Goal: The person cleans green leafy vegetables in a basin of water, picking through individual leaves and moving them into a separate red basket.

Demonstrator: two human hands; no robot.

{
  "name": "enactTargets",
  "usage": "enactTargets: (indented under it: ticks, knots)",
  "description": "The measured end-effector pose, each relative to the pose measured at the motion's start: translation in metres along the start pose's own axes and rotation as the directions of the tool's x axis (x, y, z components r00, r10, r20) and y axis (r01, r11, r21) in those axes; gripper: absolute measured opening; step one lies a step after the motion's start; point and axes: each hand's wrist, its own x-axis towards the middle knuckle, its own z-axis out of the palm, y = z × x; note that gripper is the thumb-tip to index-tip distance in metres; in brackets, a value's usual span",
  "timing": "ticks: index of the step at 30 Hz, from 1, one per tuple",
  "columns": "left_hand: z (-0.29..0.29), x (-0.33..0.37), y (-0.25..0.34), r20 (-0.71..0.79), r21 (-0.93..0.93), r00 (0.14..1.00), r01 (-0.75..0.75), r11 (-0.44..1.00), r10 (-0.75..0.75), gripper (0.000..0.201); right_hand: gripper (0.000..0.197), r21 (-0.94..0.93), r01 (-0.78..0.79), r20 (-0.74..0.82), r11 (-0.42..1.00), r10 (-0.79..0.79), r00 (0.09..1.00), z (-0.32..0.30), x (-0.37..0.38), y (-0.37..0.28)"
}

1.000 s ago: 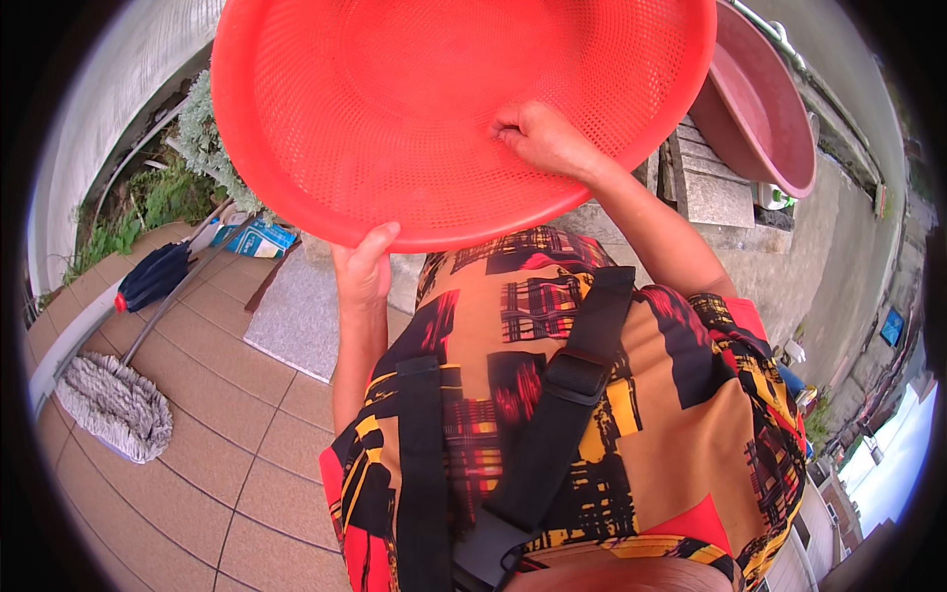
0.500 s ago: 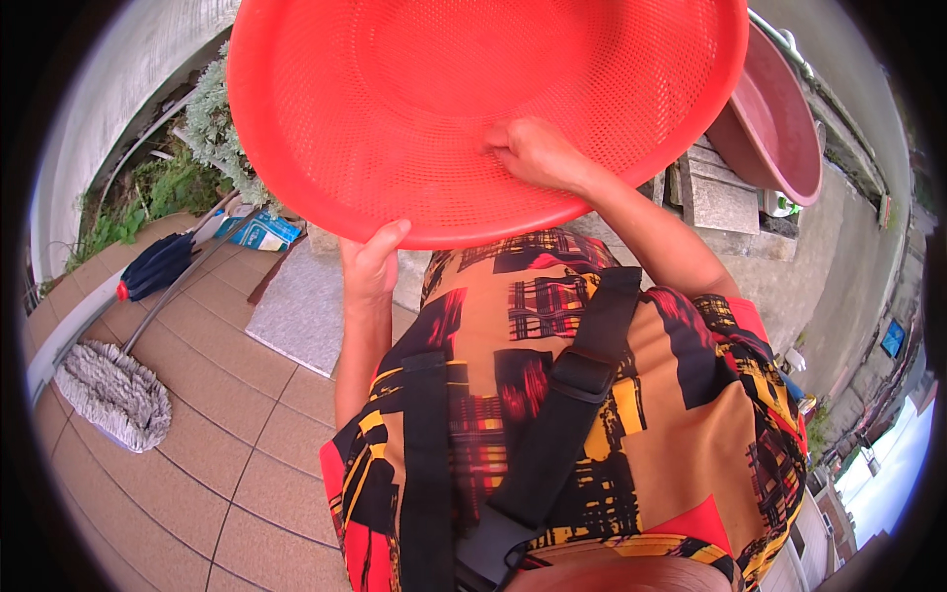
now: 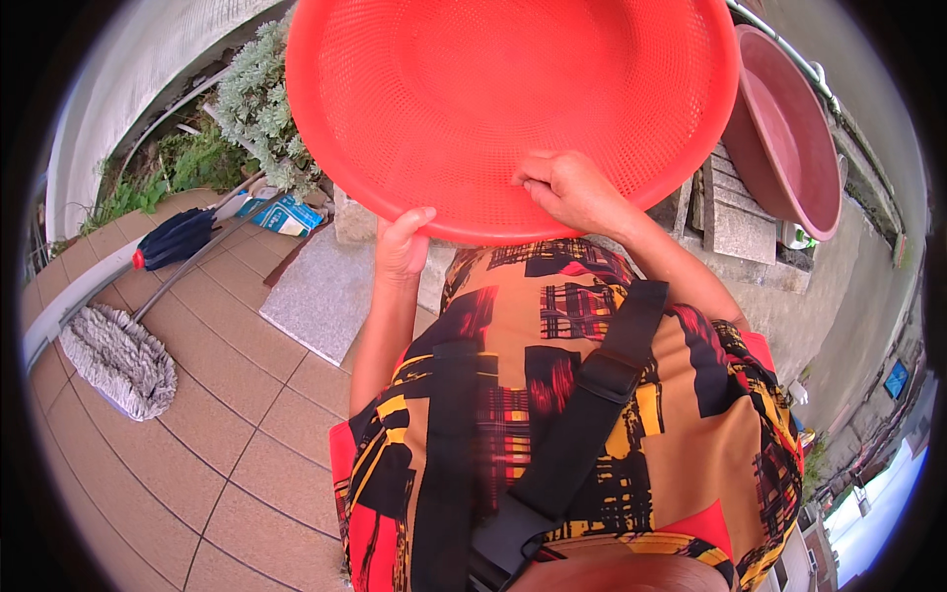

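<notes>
A large round red plastic mesh basket (image 3: 454,187) is tilted in front of my body, its inside facing me. My left hand (image 3: 402,247) grips the near rim, thumb over the edge and the other fingers hidden beneath. Inside the basket, my right hand (image 3: 572,189) is closed with curled fingers, close to the mesh on the near right side. Whatever its fingers may pinch is too small or hidden to name. I can make out nothing else lying in the basket.
A reddish tub (image 3: 789,138) leans at the right beside stone slabs (image 3: 740,222). At the left are a grey mop head (image 3: 120,363), a folded dark umbrella (image 3: 178,237), a blue packet (image 3: 286,215) and a silvery shrub (image 3: 261,104). A flat stone slab (image 3: 326,286) lies on the tiles.
The basket and both hands have shifted slightly right in view. My right hand has moved a little toward the near rim, fingers still curled. My left hand keeps its grip.
</notes>
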Motion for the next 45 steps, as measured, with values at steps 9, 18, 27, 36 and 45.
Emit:
enactTargets:
  ticks: [9, 18, 27, 36, 45]
  knots:
    - [-0.006, 0.005, -0.009, -0.025, -0.066, 0.999, 0.027, 0.997, -0.029, 0.065, 0.010, -0.017, -0.005, -0.308, 1.000, -0.001, 0.952, -0.042, -0.019, -0.019]
    - [-0.024, 0.006, -0.025, -0.113, -0.129, 0.990, 0.071, 0.989, -0.086, 0.062, 0.010, -0.034, -0.091, -0.646, 0.995, 0.048, 0.762, -0.071, -0.035, 0.018]
    - [-0.025, 0.002, -0.022, -0.130, -0.127, 0.988, 0.062, 0.990, -0.079, 0.062, 0.008, 0.028, -0.120, -0.693, 0.992, 0.106, 0.713, -0.069, -0.041, 0.031]
    - [-0.018, -0.004, -0.017, -0.076, -0.165, 0.996, 0.035, 0.986, -0.049, 0.064, 0.018, 0.601, 0.056, -0.708, 0.797, 0.500, 0.498, -0.068, -0.052, 0.048]
    - [-0.019, -0.005, -0.018, -0.025, -0.204, 0.999, 0.036, 0.978, -0.042, 0.067, 0.038, 0.670, 0.166, -0.607, 0.723, 0.406, 0.683, -0.050, -0.053, 0.037]
